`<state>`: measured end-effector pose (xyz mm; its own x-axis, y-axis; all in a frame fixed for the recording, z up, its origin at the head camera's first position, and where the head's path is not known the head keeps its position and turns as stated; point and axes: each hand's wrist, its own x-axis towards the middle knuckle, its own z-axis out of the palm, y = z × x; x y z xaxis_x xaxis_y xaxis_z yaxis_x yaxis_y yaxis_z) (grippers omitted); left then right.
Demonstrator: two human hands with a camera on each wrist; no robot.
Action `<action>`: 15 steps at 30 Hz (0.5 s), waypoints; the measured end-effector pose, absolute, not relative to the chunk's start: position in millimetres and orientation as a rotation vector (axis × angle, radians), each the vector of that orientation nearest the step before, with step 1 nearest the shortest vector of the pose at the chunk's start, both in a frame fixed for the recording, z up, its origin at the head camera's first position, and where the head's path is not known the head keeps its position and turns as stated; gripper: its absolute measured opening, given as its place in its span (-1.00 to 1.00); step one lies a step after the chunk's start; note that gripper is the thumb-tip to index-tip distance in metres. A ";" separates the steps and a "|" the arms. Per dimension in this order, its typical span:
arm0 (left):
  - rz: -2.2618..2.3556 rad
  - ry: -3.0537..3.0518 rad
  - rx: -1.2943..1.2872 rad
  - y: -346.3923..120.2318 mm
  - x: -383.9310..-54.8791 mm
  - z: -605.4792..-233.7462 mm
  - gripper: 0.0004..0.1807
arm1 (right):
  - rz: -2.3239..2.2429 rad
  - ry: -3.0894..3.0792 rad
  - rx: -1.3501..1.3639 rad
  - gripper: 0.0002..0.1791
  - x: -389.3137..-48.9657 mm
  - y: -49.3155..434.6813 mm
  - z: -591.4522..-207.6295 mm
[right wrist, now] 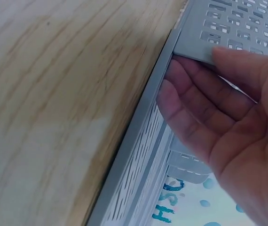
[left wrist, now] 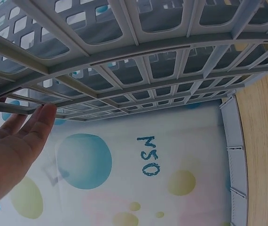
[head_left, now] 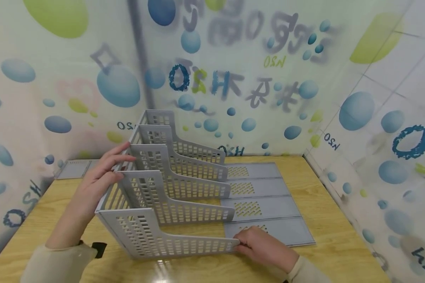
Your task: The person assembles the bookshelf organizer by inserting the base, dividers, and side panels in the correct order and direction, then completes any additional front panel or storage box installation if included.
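The rack point(head_left: 164, 190) is standing on the table point(head_left: 343, 251) — its five dividers are rising from the back and tapering toward three o'clock. At the rack's nine o'clock, the left hand point(head_left: 97, 182) is resting extended fingers on the back's upper rim, touching rather than clasping. At four o'clock, the right hand point(head_left: 260, 245) is pinching the low tip of the nearest divider point(head_left: 156, 236), thumb and fingers closing on opposite faces. A four-section sheet point(head_left: 274, 204) is lying flat at the rack's three o'clock; another sheet point(head_left: 72, 169) is lying at nine. A bubble-print backdrop point(head_left: 230, 102) is hanging at twelve.
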<state>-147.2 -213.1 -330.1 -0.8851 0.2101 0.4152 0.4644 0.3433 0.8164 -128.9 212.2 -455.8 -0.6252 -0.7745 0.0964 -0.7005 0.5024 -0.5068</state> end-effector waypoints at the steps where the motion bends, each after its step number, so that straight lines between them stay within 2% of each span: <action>1: -1.566 -2.368 -0.611 -213.0 -147.3 -329.8 -0.60 | -0.777 2.606 -1.299 -0.87 -128.7 211.9 -455.9; 10: -1.574 -2.357 -0.661 -217.0 -147.6 -331.1 -0.60 | -0.798 2.643 -1.473 -0.81 -128.6 207.8 -460.0; 15: -1.581 -2.343 -0.684 -221.8 -145.0 -332.5 -0.58 | -0.776 2.603 -1.445 -0.77 -127.7 203.3 -456.7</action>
<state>-145.0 -221.8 -332.5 -0.8637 0.2480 0.4388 0.4997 0.3077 0.8097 -127.7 203.3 -456.7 -0.5572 -0.8102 0.1819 -0.7776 0.4323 -0.4566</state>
